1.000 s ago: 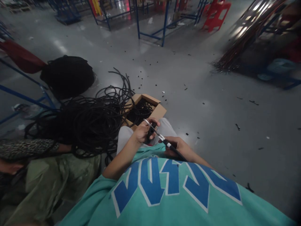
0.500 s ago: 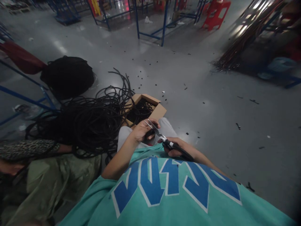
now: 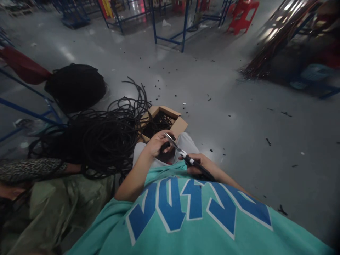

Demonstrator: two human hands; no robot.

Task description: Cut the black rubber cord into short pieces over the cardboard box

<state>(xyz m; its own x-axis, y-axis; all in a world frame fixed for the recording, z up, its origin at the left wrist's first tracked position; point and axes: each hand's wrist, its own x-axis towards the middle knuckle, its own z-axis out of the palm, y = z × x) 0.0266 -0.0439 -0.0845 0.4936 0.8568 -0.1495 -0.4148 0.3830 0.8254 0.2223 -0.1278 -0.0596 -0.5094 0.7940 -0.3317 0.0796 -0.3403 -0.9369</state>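
Observation:
My right hand is closed around the black handles of a pair of scissors, whose metal blades point up and left and now look closed together. At the blade tips, my left hand is curled around a short black piece of tubing; part of it is hidden by the fingers. Just beyond my knees stands an open cardboard box with many small black pieces inside. Left of the box, a large tangle of black tubing lies on the floor, some strands reaching over the box's edge.
Another person's patterned sleeve and green trousers are close on my left. Behind the tangle sits a big black bundle. Black scraps dot the grey floor. Blue metal frames and a red stool stand farther off.
The scissor blades have gone from parted to closed. My left hand has turned slightly, showing more of the black piece. My right hand's fingers have drawn in on the handles.

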